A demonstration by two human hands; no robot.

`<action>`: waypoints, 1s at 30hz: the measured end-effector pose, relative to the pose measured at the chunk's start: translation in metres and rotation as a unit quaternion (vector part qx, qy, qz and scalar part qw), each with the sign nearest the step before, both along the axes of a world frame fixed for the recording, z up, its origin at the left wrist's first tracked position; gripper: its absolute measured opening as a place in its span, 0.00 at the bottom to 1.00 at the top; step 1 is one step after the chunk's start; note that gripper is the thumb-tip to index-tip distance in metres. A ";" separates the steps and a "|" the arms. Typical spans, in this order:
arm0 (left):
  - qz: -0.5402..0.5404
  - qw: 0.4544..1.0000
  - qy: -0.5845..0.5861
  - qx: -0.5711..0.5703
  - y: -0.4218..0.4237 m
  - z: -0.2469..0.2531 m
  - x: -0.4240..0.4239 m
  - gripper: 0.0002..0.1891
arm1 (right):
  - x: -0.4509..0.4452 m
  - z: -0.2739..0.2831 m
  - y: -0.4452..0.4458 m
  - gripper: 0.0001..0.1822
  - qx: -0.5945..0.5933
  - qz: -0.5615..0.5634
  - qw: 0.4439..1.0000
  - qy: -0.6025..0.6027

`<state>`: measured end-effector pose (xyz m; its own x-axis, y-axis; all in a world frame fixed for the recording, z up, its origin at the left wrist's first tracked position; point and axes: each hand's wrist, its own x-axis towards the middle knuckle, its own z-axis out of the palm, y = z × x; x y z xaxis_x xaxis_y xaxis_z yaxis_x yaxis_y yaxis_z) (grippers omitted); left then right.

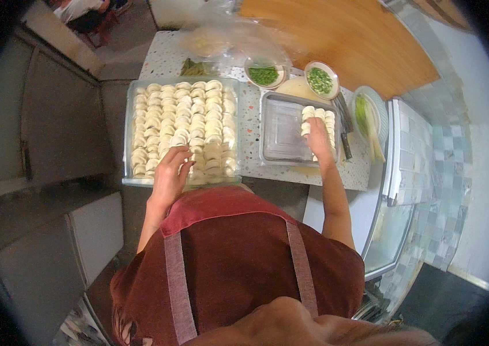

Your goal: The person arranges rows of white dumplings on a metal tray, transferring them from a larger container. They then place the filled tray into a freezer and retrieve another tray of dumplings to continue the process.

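Note:
Rows of crescent-shaped dumplings [198, 117] fill a pale, translucent rectangular tray [237, 108] in front of me on the left. My left hand [172, 166] is over the near part of this tray, thumb and fingers apart, its fingertips close to a dumpling [179, 138]. Inside a grey metal tray [282, 162] to the right, a smaller group of dumplings [330, 116] lines the right side. My right hand [319, 137] reaches down onto that group. Its fingertips are beside a dumpling, and the back of the hand hides whether they grip it.
Behind the metal tray stand a bowl of chopped greens [263, 75] and a bowl of chopped scallions [320, 81]. A knife [346, 146] lies right of the tray, near scallion stalks in a colander [383, 121]. Clear plastic bags [244, 39] cover the back of the speckled table [251, 129].

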<state>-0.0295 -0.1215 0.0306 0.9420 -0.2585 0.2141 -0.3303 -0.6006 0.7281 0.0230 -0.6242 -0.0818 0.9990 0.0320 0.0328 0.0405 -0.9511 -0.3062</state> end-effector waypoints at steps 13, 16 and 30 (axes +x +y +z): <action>0.066 0.997 0.041 -0.013 0.029 -0.015 -0.013 0.10 | -0.020 0.056 0.110 0.27 0.175 -0.047 0.976 -0.117; 0.058 0.997 0.043 -0.011 0.032 -0.021 -0.008 0.10 | -0.039 0.083 0.206 0.27 0.259 0.038 0.964 0.055; 0.088 0.993 0.072 0.001 0.050 -0.033 0.000 0.11 | -0.035 0.060 0.276 0.21 0.150 0.270 0.924 0.227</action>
